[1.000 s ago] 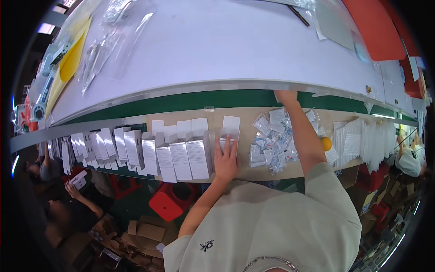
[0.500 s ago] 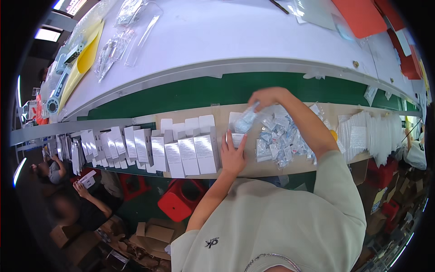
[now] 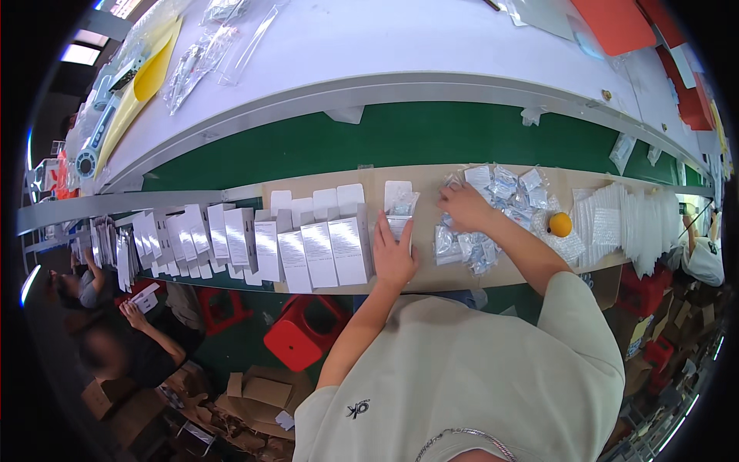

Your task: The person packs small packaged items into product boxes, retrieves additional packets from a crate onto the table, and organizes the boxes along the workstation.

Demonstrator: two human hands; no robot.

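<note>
My left hand (image 3: 395,258) grips a white box (image 3: 399,223), its fingers and thumb on either side. The flap (image 3: 397,187) stands up, and a clear plastic packet (image 3: 402,203) pokes out of the top. To the right, my right hand (image 3: 466,208) is at the left edge of a pile of small clear packets (image 3: 504,183) with pale blue and white contents. Its fingers are bent down and closed among the packets; whatever they hold is hidden. Several similar white boxes (image 3: 350,250) stand in a row left of my left hand, flaps up.
More white boxes (image 3: 181,242) line the bench's left. A yellow round object (image 3: 560,224) lies beside the pile, with bubble-wrap pouches (image 3: 616,223) further right. Beyond is a white table (image 3: 369,46). A red stool (image 3: 296,346) stands below; a person (image 3: 142,346) works at far left.
The packet that my right hand was carrying is now in the top of the box. That hand has moved right and down to the pile. My left hand stays on the box.
</note>
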